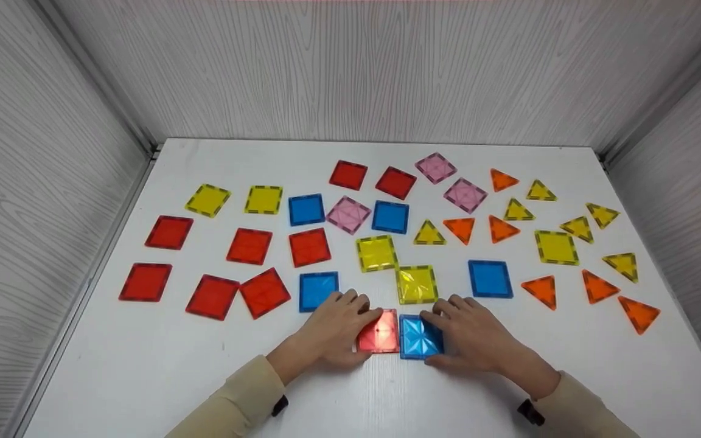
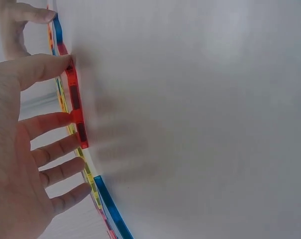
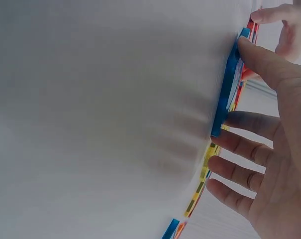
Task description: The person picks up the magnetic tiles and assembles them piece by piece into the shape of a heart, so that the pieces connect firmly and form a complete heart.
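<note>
Two translucent square magnetic tiles lie side by side near the front of the table, a narrow gap between them in the head view. My left hand (image 1: 331, 333) pinches the red tile (image 1: 382, 331) by its near and far edges, thumb on the near one. From the right, my right hand (image 1: 478, 333) holds the blue tile (image 1: 418, 342) between thumb and index finger. In the left wrist view the red tile (image 2: 74, 94) stands edge-on, close to the tabletop. The other fingers of both hands spread past the tiles without gripping anything.
A yellow square tile (image 1: 417, 285) lies just beyond the pair. Another blue tile (image 1: 317, 291) sits by the left fingertips, and a third blue tile (image 1: 490, 278) beyond the right hand. Several red, yellow and pink squares and orange and yellow triangles spread over the white table (image 1: 143, 365). Grained walls (image 1: 350, 73) enclose it.
</note>
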`<state>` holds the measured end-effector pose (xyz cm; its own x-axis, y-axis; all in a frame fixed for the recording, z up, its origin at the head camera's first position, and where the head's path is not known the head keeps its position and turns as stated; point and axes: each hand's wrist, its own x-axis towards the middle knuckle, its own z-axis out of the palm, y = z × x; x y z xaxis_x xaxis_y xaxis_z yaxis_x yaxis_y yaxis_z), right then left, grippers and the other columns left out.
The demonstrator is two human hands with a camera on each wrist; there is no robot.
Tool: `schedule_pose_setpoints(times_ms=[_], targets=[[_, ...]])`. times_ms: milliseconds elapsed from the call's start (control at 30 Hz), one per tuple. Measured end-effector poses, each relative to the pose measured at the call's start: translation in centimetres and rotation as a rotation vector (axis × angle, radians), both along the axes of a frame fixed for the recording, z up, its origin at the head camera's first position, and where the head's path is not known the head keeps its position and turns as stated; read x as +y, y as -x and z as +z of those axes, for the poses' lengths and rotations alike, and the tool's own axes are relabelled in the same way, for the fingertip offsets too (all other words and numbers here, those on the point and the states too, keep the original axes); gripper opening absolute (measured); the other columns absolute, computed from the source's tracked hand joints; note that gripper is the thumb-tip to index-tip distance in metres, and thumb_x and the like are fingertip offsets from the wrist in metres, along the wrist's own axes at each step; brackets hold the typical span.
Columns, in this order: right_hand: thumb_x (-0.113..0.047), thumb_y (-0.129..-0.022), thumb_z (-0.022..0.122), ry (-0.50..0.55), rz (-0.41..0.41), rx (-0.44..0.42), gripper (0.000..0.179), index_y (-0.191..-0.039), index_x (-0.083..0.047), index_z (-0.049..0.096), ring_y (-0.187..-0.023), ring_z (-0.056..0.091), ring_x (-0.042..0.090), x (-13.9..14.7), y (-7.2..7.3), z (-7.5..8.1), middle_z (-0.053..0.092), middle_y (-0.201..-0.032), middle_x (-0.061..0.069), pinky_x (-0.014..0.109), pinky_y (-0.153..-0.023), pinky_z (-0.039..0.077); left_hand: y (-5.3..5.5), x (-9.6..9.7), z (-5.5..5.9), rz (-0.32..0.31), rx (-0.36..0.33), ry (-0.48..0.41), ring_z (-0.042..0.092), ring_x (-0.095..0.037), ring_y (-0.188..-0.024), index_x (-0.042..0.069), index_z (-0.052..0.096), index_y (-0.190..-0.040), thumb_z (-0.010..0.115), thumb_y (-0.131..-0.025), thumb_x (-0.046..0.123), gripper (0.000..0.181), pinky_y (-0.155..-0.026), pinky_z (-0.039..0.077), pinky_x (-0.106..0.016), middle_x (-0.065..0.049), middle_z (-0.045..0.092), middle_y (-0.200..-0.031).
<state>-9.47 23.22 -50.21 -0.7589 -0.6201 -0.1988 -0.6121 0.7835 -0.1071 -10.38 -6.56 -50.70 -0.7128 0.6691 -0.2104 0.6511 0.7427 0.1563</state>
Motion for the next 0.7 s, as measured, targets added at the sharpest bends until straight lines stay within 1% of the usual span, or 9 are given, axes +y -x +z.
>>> schedule_pose_setpoints(times_ms=[167, 300, 433, 533, 633, 700], targets=[[-0.071, -0.087, 0.072, -0.023, 0.01, -0.013, 0.082, -0.15, -0.021, 0.058, -0.125, 0.056, 0.03, -0.3, 0.3, 0.0, 0.063, -0.142, 0.009, 0.055, -0.109, 0.053, 0.0, 0.3, 0.1, 0.008, -0.047, -0.015, 0.046, -0.026, -0.144, 0.029, 0.047, -0.159, 0.07, -0.091, 0.057, 0.076, -0.12, 0.044, -0.051, -0.005, 0.054, -0.154], [-0.072, -0.089, 0.069, 0.034, 0.008, 0.017, 0.076, -0.146, -0.023, 0.061, -0.121, 0.058, 0.028, 0.1, 1.2, 0.2, 0.065, -0.138, 0.007, 0.052, -0.105, 0.055, 0.0, 0.1, 0.1, 0.008, -0.05, -0.03, 0.047, -0.025, -0.142, 0.029, 0.048, -0.159, 0.069, -0.093, 0.057, 0.075, -0.118, 0.045, -0.05, -0.005, 0.055, -0.153], [-0.06, -0.094, 0.072, 0.105, -0.029, 0.086, 0.064, -0.144, -0.021, 0.063, -0.12, 0.06, 0.028, 0.2, 3.2, 0.5, 0.066, -0.135, 0.007, 0.049, -0.101, 0.057, 0.0, 0.0, -0.2, 0.01, -0.053, -0.049, 0.047, -0.024, -0.141, 0.029, 0.048, -0.159, 0.069, -0.092, 0.058, 0.076, -0.116, 0.045, -0.049, -0.004, 0.055, -0.152], [-0.047, -0.097, 0.073, 0.121, -0.039, 0.123, 0.057, -0.146, -0.018, 0.062, -0.127, 0.059, 0.032, -0.2, 5.2, 0.3, 0.065, -0.142, 0.01, 0.052, -0.104, 0.057, 0.1, -0.1, -0.3, 0.012, -0.056, -0.056, 0.047, -0.024, -0.141, 0.03, 0.048, -0.159, 0.07, -0.092, 0.059, 0.076, -0.116, 0.046, -0.049, -0.004, 0.056, -0.151], [-0.041, -0.099, 0.073, 0.126, -0.02, 0.123, 0.052, -0.144, -0.018, 0.064, -0.13, 0.058, 0.033, -0.5, 6.7, -0.1, 0.064, -0.144, 0.011, 0.054, -0.106, 0.056, 0.2, -0.1, -0.3, 0.011, -0.061, -0.06, 0.048, -0.024, -0.14, 0.03, 0.047, -0.159, 0.071, -0.092, 0.059, 0.077, -0.116, 0.046, -0.048, -0.004, 0.056, -0.151], [-0.04, -0.099, 0.074, 0.13, -0.005, 0.118, 0.049, -0.141, -0.018, 0.066, -0.129, 0.058, 0.034, -0.4, 7.1, -0.3, 0.065, -0.142, 0.012, 0.053, -0.105, 0.057, 0.2, -0.1, -0.2, 0.009, -0.067, -0.062, 0.047, -0.024, -0.14, 0.029, 0.047, -0.159, 0.07, -0.092, 0.059, 0.077, -0.116, 0.046, -0.048, -0.005, 0.056, -0.15]])
